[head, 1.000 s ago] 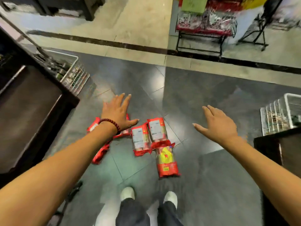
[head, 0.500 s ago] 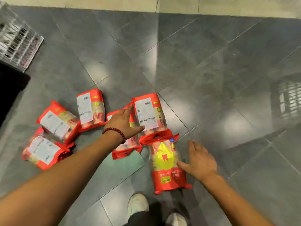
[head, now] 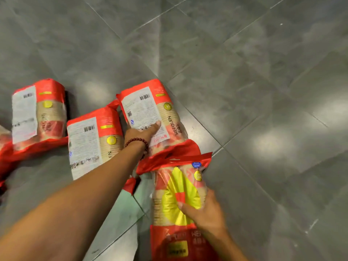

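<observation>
Several red packs with clear windows lie on the grey tiled floor. My left hand (head: 140, 133), with a bead bracelet on the wrist, grips the upper middle pack (head: 148, 106), which shows its white back label. The thumb lies across the label, and the fingers dip down the pack's left side, out of sight. My right hand (head: 205, 213) holds the nearest pack (head: 177, 187), the one with a yellow circle on its front. Its thumb is on top and its fingers curl round the right edge.
A third label-up pack (head: 90, 140) lies under my left forearm. A fourth pack (head: 37, 113) sits further left, and part of another pack (head: 3, 153) shows at the left edge. Bare floor tiles (head: 244, 91) stretch to the right and beyond.
The camera has dropped closer to the floor. My left hand has shifted right onto the upper middle pack. My right hand has closed round the yellow-circle pack.
</observation>
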`<state>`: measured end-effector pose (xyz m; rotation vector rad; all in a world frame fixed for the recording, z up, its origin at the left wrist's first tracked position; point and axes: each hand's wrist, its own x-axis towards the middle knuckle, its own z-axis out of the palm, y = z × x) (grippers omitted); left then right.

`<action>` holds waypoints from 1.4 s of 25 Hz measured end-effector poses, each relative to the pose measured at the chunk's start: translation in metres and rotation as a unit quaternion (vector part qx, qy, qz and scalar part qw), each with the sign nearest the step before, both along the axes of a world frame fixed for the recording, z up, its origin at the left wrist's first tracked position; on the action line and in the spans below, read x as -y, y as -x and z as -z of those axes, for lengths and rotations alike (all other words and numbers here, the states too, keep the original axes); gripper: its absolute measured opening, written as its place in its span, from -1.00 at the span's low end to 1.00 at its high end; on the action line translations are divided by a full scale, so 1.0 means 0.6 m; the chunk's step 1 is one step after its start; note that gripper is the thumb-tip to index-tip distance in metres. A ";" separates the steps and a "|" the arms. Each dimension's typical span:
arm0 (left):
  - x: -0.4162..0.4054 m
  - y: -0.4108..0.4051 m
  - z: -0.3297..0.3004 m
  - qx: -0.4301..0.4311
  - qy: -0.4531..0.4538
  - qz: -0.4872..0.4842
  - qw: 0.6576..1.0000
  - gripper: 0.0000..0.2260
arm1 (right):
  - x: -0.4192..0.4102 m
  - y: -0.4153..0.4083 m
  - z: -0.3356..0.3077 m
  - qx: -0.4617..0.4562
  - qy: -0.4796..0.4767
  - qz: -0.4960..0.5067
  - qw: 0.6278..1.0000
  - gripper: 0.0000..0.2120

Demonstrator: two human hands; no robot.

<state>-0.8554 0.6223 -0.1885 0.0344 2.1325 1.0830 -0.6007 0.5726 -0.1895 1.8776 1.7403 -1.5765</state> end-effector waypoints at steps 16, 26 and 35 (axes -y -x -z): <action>0.346 0.078 -0.834 -0.014 -0.010 -0.003 1.000 -0.48 | -0.066 0.020 -0.854 -0.118 -0.122 -0.018 0.985 -0.48; 0.619 0.037 -1.291 -0.083 -0.117 -0.089 0.986 -0.53 | 0.057 0.201 -1.301 -0.246 -0.164 -0.218 0.930 -0.50; 1.016 0.079 -1.407 -0.223 -0.028 -0.243 0.944 -0.08 | 0.361 0.440 -1.458 -0.320 -0.174 -0.400 0.841 -0.66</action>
